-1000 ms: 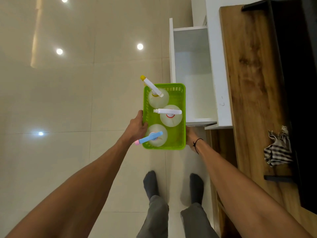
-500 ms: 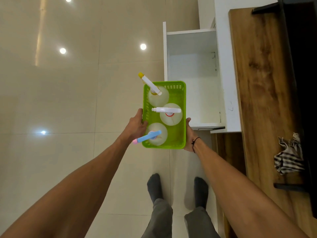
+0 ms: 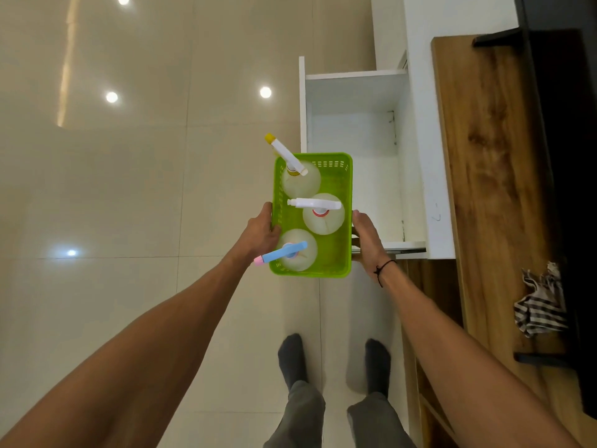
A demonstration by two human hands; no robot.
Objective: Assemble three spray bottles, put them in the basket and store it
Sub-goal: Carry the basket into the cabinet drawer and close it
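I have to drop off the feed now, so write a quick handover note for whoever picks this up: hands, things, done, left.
Left hand: gripping the left wall of the green basket.
Right hand: gripping its right wall.
Basket is held in the air just in front of the open white drawer, which looks empty.
In the basket, upright, heads on: yellow-tipped bottle at the far end, white-headed bottle in the middle, blue-headed bottle nearest.
Done: three bottles assembled and loaded.
Left: lower the basket into the drawer, probably then close it.
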